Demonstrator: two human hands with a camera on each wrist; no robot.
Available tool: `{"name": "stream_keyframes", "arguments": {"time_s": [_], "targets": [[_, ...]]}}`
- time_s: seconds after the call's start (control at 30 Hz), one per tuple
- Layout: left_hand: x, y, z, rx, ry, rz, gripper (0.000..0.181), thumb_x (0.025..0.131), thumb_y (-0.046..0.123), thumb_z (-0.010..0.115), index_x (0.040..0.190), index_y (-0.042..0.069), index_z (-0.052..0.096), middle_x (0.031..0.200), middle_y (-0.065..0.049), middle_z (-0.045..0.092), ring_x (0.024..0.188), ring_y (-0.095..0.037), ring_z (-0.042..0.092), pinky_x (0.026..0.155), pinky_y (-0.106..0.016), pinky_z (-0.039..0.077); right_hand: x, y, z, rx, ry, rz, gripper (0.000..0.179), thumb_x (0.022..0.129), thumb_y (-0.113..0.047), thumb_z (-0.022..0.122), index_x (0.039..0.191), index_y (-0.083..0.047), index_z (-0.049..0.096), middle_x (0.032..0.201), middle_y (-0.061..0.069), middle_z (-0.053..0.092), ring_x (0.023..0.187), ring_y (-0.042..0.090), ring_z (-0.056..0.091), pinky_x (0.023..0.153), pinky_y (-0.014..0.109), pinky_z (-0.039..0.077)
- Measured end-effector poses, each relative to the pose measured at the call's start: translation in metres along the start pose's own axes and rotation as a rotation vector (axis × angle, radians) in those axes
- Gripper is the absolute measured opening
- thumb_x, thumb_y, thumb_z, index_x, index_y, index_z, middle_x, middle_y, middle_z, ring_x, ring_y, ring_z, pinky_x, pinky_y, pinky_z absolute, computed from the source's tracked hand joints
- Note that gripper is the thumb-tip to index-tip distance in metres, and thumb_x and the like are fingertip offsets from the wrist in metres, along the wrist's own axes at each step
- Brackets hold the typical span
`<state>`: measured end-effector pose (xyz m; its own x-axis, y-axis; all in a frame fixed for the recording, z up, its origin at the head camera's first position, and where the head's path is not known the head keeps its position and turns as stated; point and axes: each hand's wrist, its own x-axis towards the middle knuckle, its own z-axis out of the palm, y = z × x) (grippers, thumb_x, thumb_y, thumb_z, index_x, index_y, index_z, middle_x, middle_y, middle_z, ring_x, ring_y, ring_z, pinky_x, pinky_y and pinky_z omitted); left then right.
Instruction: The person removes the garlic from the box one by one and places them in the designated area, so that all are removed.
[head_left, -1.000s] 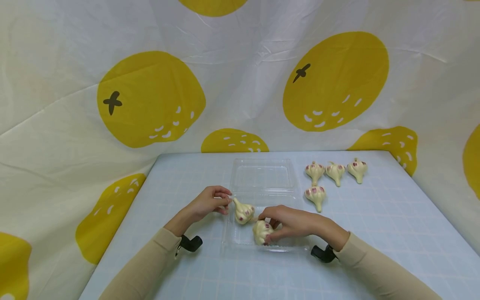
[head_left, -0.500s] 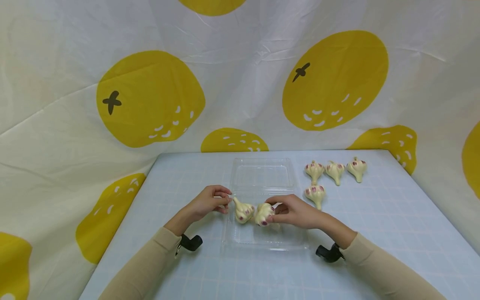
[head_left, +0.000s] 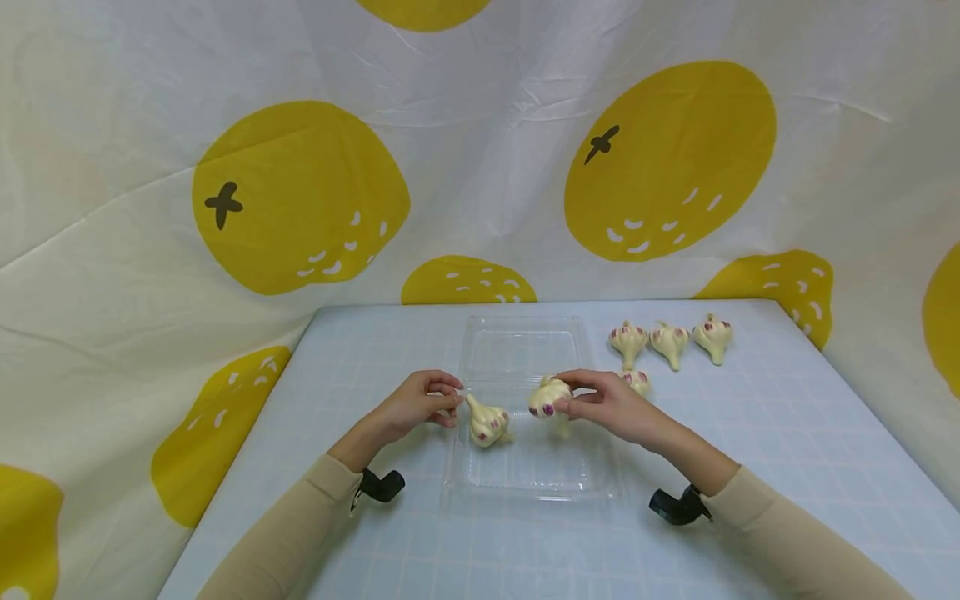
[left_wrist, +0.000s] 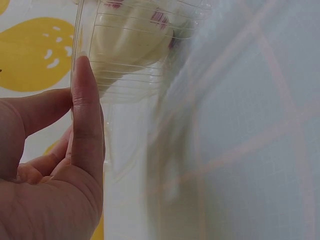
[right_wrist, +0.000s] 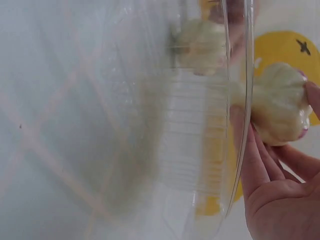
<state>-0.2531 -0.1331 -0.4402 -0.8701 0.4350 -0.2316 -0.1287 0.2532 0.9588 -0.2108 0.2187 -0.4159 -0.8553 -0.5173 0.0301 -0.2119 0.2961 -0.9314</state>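
A clear plastic clamshell container (head_left: 536,493) lies unfolded on the table, its lid (head_left: 525,352) laid back on the far side. My left hand (head_left: 420,406) pinches the left rim of its base between thumb and fingers. Inside the base, on the left, lies one garlic bulb (head_left: 487,427), its stem pointing toward that hand; through the clear wall the same bulb (left_wrist: 132,32) shows in the left wrist view. Held in the fingers of my right hand (head_left: 618,408) is another garlic bulb (head_left: 547,400), raised over the back of the base. The right wrist view shows this held bulb (right_wrist: 281,102) beyond the rim.
Several more bulbs stand or lie right of the lid: a left one (head_left: 628,340), a middle one (head_left: 669,342), a right one (head_left: 713,336), and a nearer one (head_left: 637,382) partly behind my right hand. A lemon-print cloth (head_left: 480,167) hangs behind the table (head_left: 360,342).
My right hand has lifted its garlic bulb from the front of the base and carried it backward and slightly right, turning it. My left hand stays at the rim.
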Motion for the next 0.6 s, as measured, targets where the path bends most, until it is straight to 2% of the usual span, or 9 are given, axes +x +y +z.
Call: {"name": "stream_keyframes", "arguments": {"time_s": [0.27, 0.47, 0.6], "targets": [[0.0, 0.0, 0.0, 0.0, -0.001, -0.005, 0.033, 0.098, 0.003, 0.067, 0.128, -0.008, 0.058, 0.103, -0.021, 0.064, 0.078, -0.018, 0.064, 0.07, -0.032, 0.063, -0.011, 0.002, -0.02, -0.046, 0.072, 0.066, 0.05, 0.098, -0.03, 0.071, 0.141, -0.007, 0.058, 0.128, 0.011, 0.064, 0.109, 0.037, 0.068, 0.089, 0.029, 0.059], [0.0, 0.001, 0.001, 0.005, 0.003, -0.008, 0.033, 0.098, 0.003, 0.066, 0.128, -0.008, 0.058, 0.103, -0.021, 0.064, 0.078, -0.019, 0.064, 0.07, -0.032, 0.064, -0.021, 0.002, -0.036, -0.089, 0.122, 0.091, 0.055, 0.097, -0.032, 0.072, 0.143, -0.005, 0.055, 0.127, 0.012, 0.066, 0.106, 0.028, 0.069, 0.089, 0.041, 0.06], [-0.001, 0.001, 0.001, 0.007, 0.002, -0.005, 0.033, 0.098, 0.003, 0.066, 0.128, -0.008, 0.058, 0.104, -0.021, 0.064, 0.079, -0.019, 0.064, 0.07, -0.032, 0.063, -0.029, 0.001, -0.047, -0.133, 0.17, 0.109, 0.06, 0.098, -0.034, 0.071, 0.146, -0.003, 0.053, 0.136, 0.014, 0.062, 0.115, 0.032, 0.066, 0.092, 0.036, 0.059]]}}
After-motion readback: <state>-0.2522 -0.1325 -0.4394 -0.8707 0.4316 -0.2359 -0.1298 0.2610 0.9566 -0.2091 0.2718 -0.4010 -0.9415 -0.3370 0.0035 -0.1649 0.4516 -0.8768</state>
